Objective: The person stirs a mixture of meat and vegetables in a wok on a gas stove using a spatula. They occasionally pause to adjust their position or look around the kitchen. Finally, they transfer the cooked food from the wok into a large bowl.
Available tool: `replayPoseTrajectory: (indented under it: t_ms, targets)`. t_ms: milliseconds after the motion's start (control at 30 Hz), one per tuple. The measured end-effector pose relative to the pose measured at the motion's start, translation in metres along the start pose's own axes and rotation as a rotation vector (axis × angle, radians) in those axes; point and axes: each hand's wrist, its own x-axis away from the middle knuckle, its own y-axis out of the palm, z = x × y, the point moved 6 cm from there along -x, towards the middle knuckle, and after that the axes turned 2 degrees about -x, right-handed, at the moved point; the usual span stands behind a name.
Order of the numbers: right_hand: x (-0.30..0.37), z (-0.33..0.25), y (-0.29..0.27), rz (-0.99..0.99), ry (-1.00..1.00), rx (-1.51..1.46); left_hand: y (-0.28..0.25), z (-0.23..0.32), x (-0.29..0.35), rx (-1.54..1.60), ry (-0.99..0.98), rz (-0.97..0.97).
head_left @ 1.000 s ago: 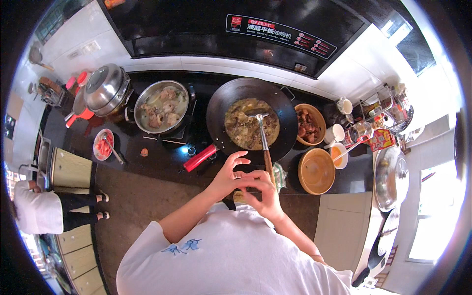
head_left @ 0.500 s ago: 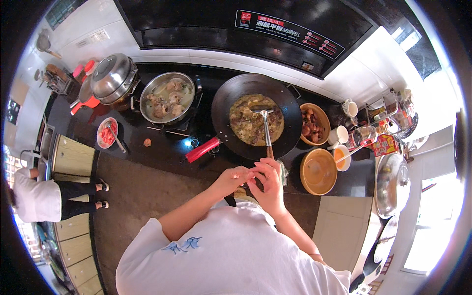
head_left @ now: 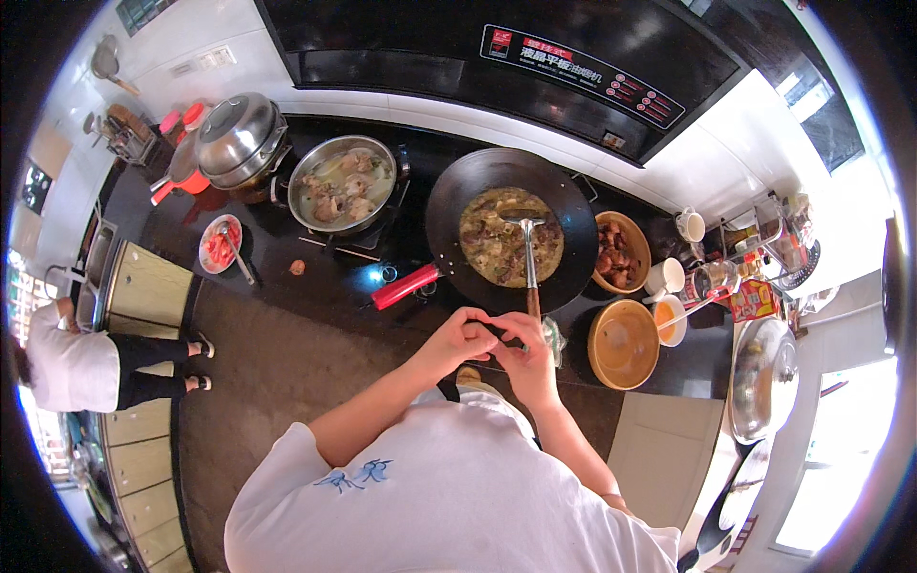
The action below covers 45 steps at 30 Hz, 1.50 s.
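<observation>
My left hand and my right hand meet in front of my chest, at the counter's near edge. Their fingers are bent and the fingertips come together; anything tiny between them cannot be made out. Just beyond is a black wok with a red handle, holding a chunky yellow-brown stew. A metal spatula rests in it, its wooden handle end reaching almost to my right hand. Beside that hand lies a small crumpled clear-green item, partly hidden.
Left of the wok stands a steel pan of meat in broth, then a lidded steel pot and a bowl of red pieces. To the right are two brown bowls, one bare inside, one with meat. Another person stands far left.
My right hand's raised fingers have curled down toward my left hand, and both hands remain together. The view has shifted slightly, so the counter things sit a bit farther right.
</observation>
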Motion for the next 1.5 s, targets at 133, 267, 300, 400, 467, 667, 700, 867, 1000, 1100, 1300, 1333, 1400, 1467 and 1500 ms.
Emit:
replayPoseTrajectory:
  t_ms: [133,267,300,400,467,667,700,867,1000,1100,1300,1333,1400,1467,1500]
  targets:
    - [0.007,0.012,0.007,-0.105,-0.225,0.009,-0.009,0.007,0.003,-0.178,0.098,0.021]
    - [0.013,0.034,0.014,-0.132,0.248,-0.422,-0.007,0.014,0.012,-0.415,0.197,0.022]
    - [0.012,0.032,0.013,-0.037,0.284,-0.455,-0.001,0.017,0.014,-0.417,0.215,-0.006]
    - [0.010,0.049,0.006,0.087,0.375,-0.375,0.015,0.032,0.026,-0.572,0.347,-0.018]
    - [0.008,0.049,-0.002,0.144,0.262,-0.310,0.018,0.031,0.027,-0.597,0.334,-0.019]
    - [0.007,0.004,0.011,0.051,-0.137,-0.082,-0.007,-0.009,0.015,-0.434,0.001,0.049]
    - [0.011,0.007,0.018,-0.056,-0.066,-0.211,-0.007,-0.011,0.014,-0.439,0.006,0.044]
    - [0.017,0.006,0.015,-0.056,-0.021,-0.316,-0.014,-0.010,0.015,-0.440,0.167,0.213]
    - [0.015,0.020,0.011,0.045,0.113,-0.460,0.002,0.014,0.024,-0.501,0.261,0.166]
    - [0.012,0.039,0.011,0.056,0.224,-0.413,0.009,0.018,0.028,-0.640,0.326,0.109]
    - [0.012,0.036,0.021,-0.049,0.139,-0.260,-0.008,0.011,0.028,-0.527,0.168,0.105]
    - [0.013,0.023,0.023,-0.074,-0.051,-0.163,-0.015,0.003,0.026,-0.513,0.122,0.126]
    - [0.013,0.015,0.028,-0.109,-0.097,-0.218,-0.023,-0.005,0.025,-0.459,0.074,0.173]
    - [0.013,0.024,0.025,-0.144,0.015,-0.334,-0.028,-0.010,0.025,-0.471,-0.004,0.194]
    - [0.013,0.029,0.022,-0.157,0.073,-0.391,-0.025,-0.003,0.027,-0.450,0.081,0.212]
